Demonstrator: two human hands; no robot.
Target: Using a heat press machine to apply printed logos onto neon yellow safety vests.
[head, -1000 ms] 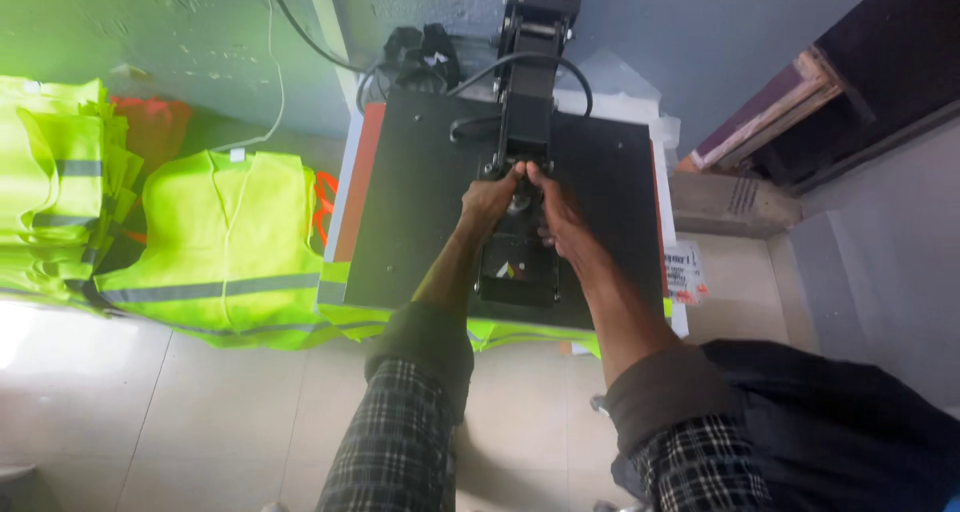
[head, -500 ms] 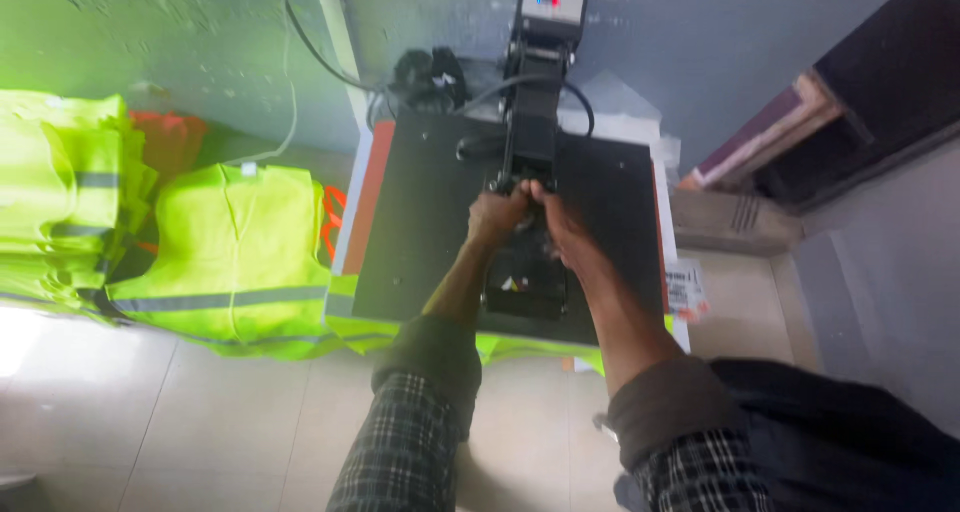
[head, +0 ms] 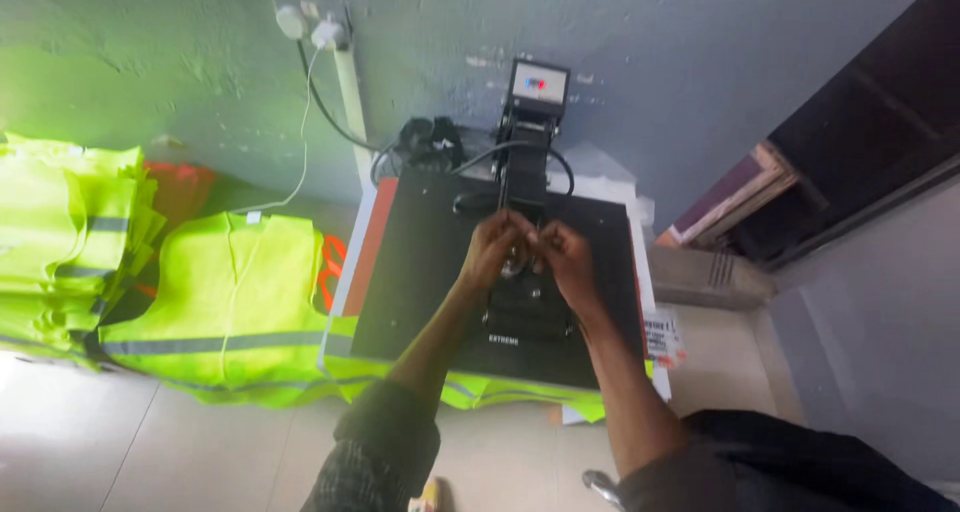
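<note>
Your left hand (head: 492,247) and right hand (head: 562,255) both clench the heat press (head: 420,272) handle (head: 524,240). A yellow vest (head: 232,302) lies just beside it.

a small rectangular screen (head: 539,82) stands at the top of the heat press's upright arm, against the wall, dark-framed with a pale face and red and blue patches. a white rectangular label (head: 663,336) with dark print and a red corner sits at the press's right edge, near the front.
</note>
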